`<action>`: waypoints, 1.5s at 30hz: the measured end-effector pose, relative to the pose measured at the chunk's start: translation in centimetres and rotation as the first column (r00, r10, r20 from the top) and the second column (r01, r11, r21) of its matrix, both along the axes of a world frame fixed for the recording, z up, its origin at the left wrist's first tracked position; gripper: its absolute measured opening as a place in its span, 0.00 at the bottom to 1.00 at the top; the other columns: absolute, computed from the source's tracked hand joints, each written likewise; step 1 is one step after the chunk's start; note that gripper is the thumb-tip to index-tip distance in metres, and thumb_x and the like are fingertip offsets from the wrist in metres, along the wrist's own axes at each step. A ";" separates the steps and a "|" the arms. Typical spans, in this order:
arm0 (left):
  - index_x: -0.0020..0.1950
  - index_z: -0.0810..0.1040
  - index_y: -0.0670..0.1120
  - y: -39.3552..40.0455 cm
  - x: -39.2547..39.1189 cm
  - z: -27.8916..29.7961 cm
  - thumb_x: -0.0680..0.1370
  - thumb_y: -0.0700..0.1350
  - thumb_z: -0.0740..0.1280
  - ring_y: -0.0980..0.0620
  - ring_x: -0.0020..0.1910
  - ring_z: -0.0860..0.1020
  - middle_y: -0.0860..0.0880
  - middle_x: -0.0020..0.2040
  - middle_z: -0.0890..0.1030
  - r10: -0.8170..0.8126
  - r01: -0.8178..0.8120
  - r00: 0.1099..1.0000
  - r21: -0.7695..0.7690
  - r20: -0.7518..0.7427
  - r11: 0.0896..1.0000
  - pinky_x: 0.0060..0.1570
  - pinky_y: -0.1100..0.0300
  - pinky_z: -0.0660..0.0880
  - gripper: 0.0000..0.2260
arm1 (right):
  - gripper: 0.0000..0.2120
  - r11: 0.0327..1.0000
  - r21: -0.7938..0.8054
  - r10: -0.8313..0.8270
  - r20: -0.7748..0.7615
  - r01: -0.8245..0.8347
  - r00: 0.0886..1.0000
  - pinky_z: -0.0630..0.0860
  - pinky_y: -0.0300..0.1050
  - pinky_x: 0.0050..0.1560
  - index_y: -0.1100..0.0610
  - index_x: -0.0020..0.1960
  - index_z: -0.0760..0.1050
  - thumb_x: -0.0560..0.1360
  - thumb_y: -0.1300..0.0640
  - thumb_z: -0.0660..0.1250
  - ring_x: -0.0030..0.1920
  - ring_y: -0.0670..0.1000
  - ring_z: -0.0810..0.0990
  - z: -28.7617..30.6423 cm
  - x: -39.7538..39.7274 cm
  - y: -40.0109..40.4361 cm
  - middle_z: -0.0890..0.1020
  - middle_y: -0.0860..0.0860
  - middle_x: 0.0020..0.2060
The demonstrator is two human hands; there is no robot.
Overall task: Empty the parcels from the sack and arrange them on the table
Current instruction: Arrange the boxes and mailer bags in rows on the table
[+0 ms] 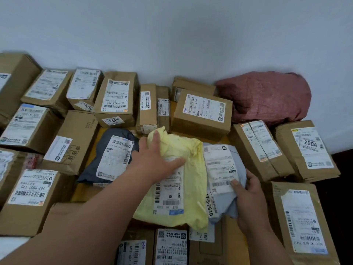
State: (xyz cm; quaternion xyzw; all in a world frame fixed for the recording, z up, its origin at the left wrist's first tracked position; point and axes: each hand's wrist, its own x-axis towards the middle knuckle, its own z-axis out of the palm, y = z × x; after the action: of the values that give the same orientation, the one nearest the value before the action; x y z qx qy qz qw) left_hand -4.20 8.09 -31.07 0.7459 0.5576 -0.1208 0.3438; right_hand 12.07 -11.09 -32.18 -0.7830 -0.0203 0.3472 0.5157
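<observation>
A yellow soft parcel [183, 188] with a white label lies in the middle of the table. My left hand [154, 155] rests flat on its upper part, fingers spread. Beside it on the right lies a pale grey-blue soft parcel [221, 169], and my right hand [246, 192] grips its lower right edge, thumb on the label. A dark grey soft parcel [112, 155] lies just left of the yellow one. A crumpled dark red sack [267, 96] sits at the back right against the wall.
Several brown cardboard boxes with labels surround the middle: a back row [116, 100], a left group [30, 199], boxes on the right [307, 150], and more along the near edge [170, 247]. Bare wooden table [86, 190] shows between them. A white wall stands behind.
</observation>
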 end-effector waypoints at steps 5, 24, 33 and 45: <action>0.77 0.38 0.60 -0.9 -1.3 -0.6 0.72 0.64 0.68 0.39 0.75 0.52 0.50 0.77 0.43 -0.020 0.020 1.000 0.170 0.001 0.985 0.67 0.39 0.66 0.46 | 0.21 0.993 -0.076 0.091 0.017 -0.089 0.996 0.77 0.63 0.59 0.42 0.66 0.66 0.80 0.62 0.64 0.59 0.55 0.79 -0.9 -1.3 1.6 0.78 0.52 0.62; 0.75 0.35 0.65 -4.0 -1.0 -1.6 0.76 0.50 0.66 0.46 0.78 0.36 0.53 0.79 0.36 -0.625 0.641 0.767 0.220 -0.144 0.736 0.74 0.37 0.39 0.43 | 0.44 0.838 -0.467 0.477 0.374 -0.282 0.795 0.67 0.56 0.69 0.53 0.77 0.54 0.69 0.42 0.72 0.72 0.55 0.65 -1.3 -6.1 -2.7 0.66 0.53 0.72; 0.77 0.47 0.66 -5.4 -0.3 -1.9 0.78 0.47 0.62 0.46 0.78 0.36 0.51 0.79 0.35 -0.747 0.769 0.640 0.135 -0.180 0.625 0.73 0.36 0.38 0.33 | 0.59 0.611 -0.647 0.691 0.156 -0.455 0.705 0.60 0.54 0.73 0.46 0.77 0.32 0.63 0.31 0.69 0.75 0.56 0.52 -2.1 -7.3 -4.3 0.45 0.48 0.76; 0.73 0.62 0.59 -7.4 1.0 -1.3 0.75 0.46 0.64 0.44 0.78 0.37 0.50 0.79 0.39 -0.680 0.694 0.719 0.202 -0.142 0.691 0.73 0.35 0.39 0.27 | 0.17 0.755 -0.585 0.636 0.547 -0.296 0.544 0.74 0.51 0.48 0.53 0.58 0.78 0.74 0.47 0.62 0.51 0.55 0.77 0.5 -4.2 -5.0 0.79 0.52 0.51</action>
State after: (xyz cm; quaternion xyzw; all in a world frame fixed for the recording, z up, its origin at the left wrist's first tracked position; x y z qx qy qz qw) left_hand -3.19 0.68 -32.40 0.9323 0.2581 -0.1928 0.1646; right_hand 7.88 -16.08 -31.66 -0.9091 -0.3579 0.1347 0.1655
